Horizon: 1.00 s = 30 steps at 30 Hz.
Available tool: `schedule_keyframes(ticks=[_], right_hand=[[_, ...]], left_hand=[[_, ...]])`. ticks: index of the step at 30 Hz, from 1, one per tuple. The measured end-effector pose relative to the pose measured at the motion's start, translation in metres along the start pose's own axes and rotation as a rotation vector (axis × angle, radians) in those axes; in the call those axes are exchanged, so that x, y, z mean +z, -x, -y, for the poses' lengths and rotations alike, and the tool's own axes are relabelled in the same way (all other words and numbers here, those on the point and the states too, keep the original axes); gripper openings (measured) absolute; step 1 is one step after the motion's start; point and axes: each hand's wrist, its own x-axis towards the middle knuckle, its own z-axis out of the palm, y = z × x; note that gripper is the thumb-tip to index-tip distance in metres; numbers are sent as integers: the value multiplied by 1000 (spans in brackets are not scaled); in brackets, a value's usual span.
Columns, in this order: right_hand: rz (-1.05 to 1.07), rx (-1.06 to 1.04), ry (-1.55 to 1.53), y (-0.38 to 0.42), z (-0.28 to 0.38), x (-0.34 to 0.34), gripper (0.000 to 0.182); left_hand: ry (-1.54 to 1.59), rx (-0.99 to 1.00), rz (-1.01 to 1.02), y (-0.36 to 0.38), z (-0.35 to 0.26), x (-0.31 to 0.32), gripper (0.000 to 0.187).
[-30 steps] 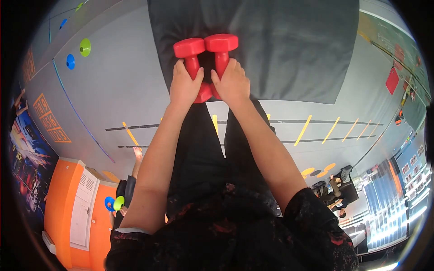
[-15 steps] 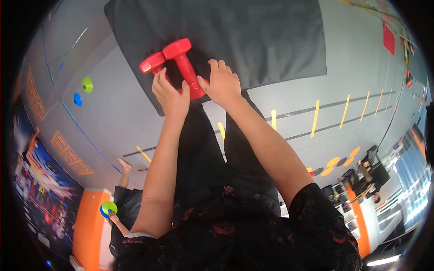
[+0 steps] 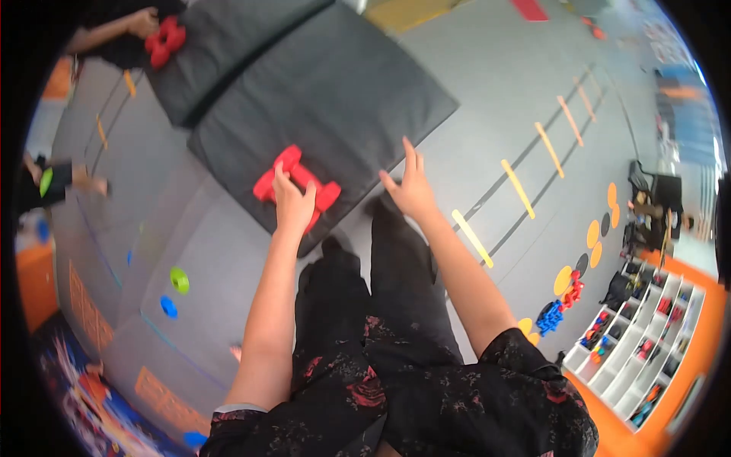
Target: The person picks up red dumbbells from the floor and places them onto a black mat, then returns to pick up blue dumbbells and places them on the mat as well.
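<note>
Two red dumbbells lie close together on a black mat (image 3: 343, 84), near its front corner. One dumbbell (image 3: 303, 175) slants across beside the fingers of my left hand (image 3: 292, 209). The other dumbbell (image 3: 264, 187) is partly hidden beneath that hand. My left thumb and fingers are apart, fingertips right over the dumbbells. My right hand (image 3: 413, 190) is open and holds nothing, its fingers spread at the mat's front edge, to the right of the dumbbells.
A second mat (image 3: 221, 38) adjoins at the upper left, where another person's hand (image 3: 142, 23) is at more red dumbbells (image 3: 164, 40). An agility ladder (image 3: 518, 188) runs along the floor at right. Green (image 3: 180, 280) and blue (image 3: 169, 307) cones lie left; a white shelf (image 3: 636, 343) stands lower right.
The view has turned, bringing the second mat and the other person's dumbbells into sight. My right hand has moved away from the dumbbells to the right; my left hand stays over them.
</note>
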Motion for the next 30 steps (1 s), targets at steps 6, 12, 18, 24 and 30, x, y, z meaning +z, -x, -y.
schedule_keyframes(ticks=[6,12,18,24,30], right_hand=[[-257,149,-127,106,2,-110,81],[-489,310,-250,221,-21,-203,75],[-701,386,-371,332,-71,-272,71],[-816,429,-310,482,-148,-333,68],[-1096,526,-288,643,-208,-386,60]], left_hand=[[141,354,190,15,-125,-3,75],[90,669,400,73,-253,11,65],[32,809,553,179,-334,60,60],[55,936,726,351,-402,155,60],[104,1246,941,522,-467,227,57]])
